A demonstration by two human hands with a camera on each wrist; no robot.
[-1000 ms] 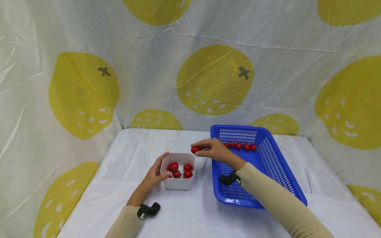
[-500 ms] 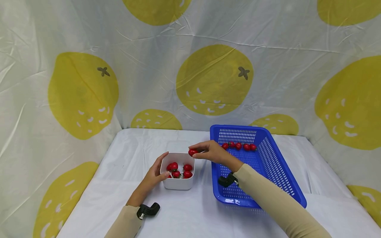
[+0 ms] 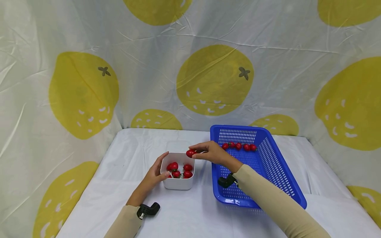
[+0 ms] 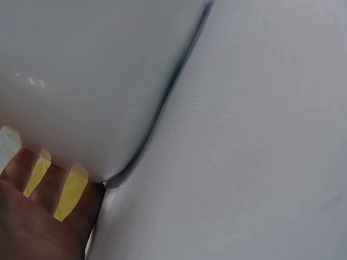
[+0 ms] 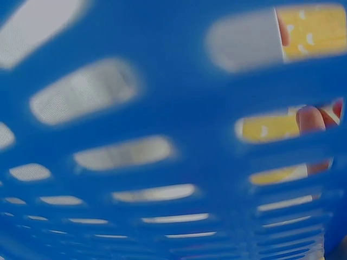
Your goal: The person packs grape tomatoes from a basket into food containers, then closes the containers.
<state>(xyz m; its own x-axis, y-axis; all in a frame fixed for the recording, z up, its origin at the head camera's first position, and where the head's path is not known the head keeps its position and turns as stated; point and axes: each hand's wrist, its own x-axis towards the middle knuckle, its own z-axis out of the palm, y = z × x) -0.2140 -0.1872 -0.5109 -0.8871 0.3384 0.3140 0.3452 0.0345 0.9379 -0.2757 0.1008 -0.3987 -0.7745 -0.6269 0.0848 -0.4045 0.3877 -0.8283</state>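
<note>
In the head view my right hand (image 3: 210,152) pinches a small red fruit (image 3: 190,153) between thumb and fingers, just above the right back corner of a square white container (image 3: 177,184). Several like fruits (image 3: 187,174), some with green tops, lie inside the container. My left hand (image 3: 153,174) holds its left side, fingers along the wall and thumb over the front rim. The left wrist view shows those fingers (image 4: 81,208) against the glossy white wall (image 4: 81,108). In the right wrist view, blue slotted plastic hides most of the right hand; a fingertip (image 5: 310,119) shows through a slot.
A blue slotted basket (image 3: 232,200) stands right of the container, under the right forearm. A row of several red fruits (image 3: 238,146) lies near its back wall. White cloth (image 3: 143,145) covers the table, and a lemon-printed curtain (image 3: 143,82) hangs behind.
My right hand has moved slightly left and down with the red fruit, from beside the container to over its rim. The left hand and container have stayed in place.
</note>
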